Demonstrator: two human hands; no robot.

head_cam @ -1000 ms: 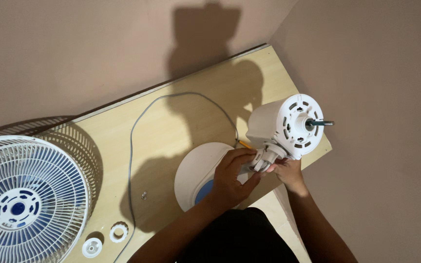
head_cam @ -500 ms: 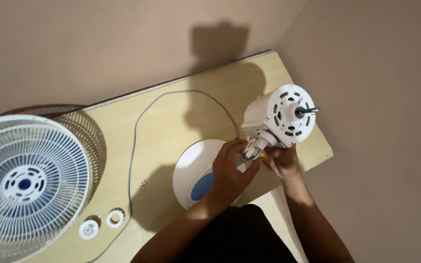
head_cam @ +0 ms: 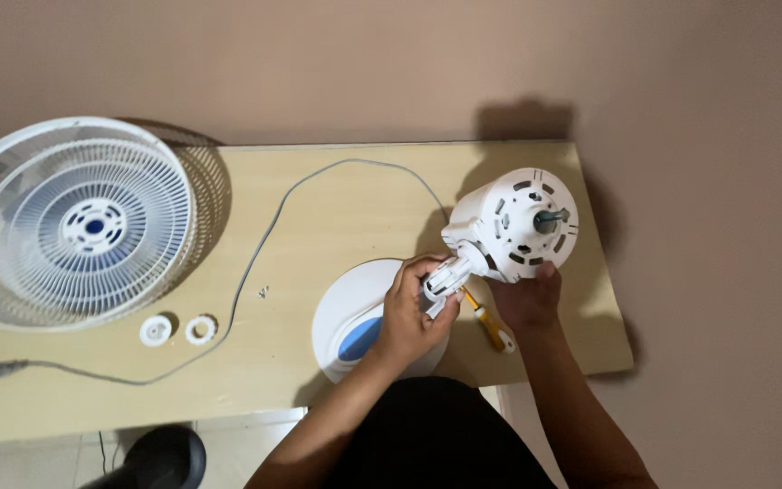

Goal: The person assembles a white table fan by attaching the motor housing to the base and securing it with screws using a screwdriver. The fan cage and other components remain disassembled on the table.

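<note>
Motor housing (head_cam: 510, 220) held tilted over round base (head_cam: 346, 312) on surface (head_cam: 337, 217): left hand (head_cam: 409, 312) clamped on neck (head_cam: 450, 273), right hand (head_cam: 525, 297) cupping underneath; seating neck squarely probably next.

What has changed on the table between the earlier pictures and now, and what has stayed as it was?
The white motor housing now tilts more upright, its shaft pointing toward the camera. The right hand has shifted up under the housing, and a yellow-handled screwdriver lies exposed on the table. The left hand still grips the neck. The fan guard, two white rings and cord lie unchanged.
</note>
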